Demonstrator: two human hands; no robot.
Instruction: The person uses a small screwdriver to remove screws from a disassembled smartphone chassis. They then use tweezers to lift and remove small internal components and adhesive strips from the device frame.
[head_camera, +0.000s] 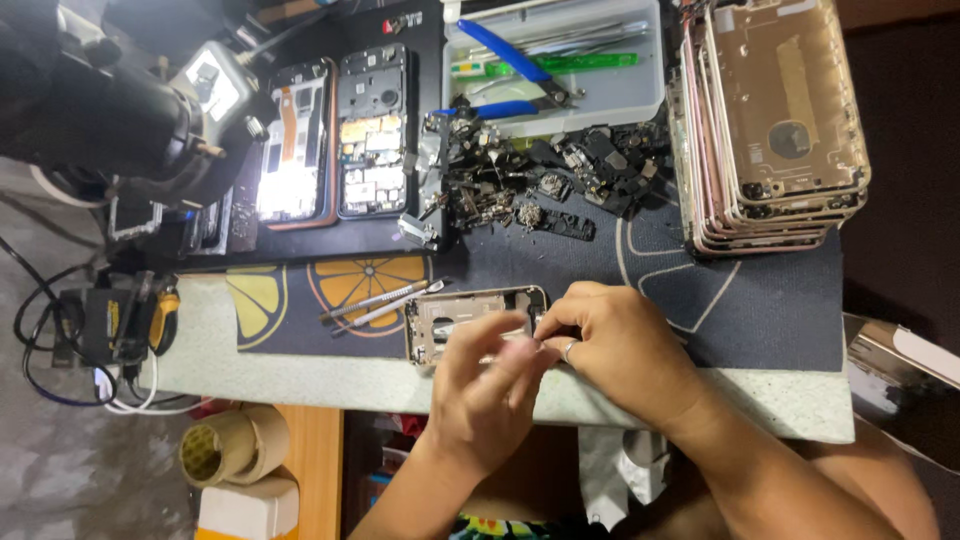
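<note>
Lamp glare upper left, left hand (480, 385) motion-blurred

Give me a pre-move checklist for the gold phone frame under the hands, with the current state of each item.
1. Gold metal phone frame flat on the dark mat: ok.
2. Left hand over the frame: ok.
3. Right hand at the frame's right end: ok.
4. Grip on a small part: cannot tell, fingers blurred.
5. Two thin metal tools beside the frame: ok.
6. Heap of loose dark parts apart from the frame: ok.
</note>
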